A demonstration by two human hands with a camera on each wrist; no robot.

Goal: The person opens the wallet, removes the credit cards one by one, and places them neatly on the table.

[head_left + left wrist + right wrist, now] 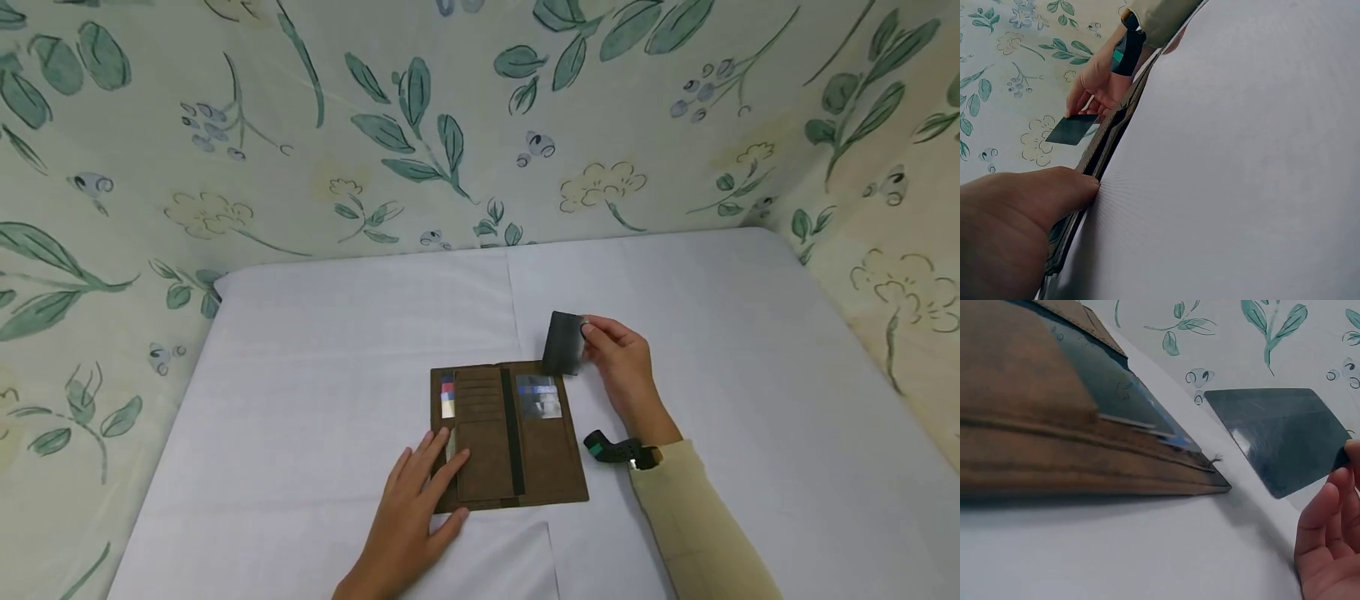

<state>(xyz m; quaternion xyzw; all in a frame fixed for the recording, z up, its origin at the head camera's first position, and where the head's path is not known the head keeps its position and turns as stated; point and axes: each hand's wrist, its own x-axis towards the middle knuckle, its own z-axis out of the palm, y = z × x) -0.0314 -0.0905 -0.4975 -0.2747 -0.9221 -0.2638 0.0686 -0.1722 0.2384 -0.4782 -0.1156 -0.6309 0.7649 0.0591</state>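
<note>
Floral fabric (465, 108) rises behind the white-covered bench (300, 375), where a brown wallet (480, 458) lies open, a multicoloured insert (447, 396) in its left side and a blue-banded one (540, 398) in its right. The left grip (412, 508), fingers spread, rests on the wallet's lower left, covering part of it. The right grip (624, 367) pinches a dark card (561, 343) by its edge, just off the upper right corner.
</note>
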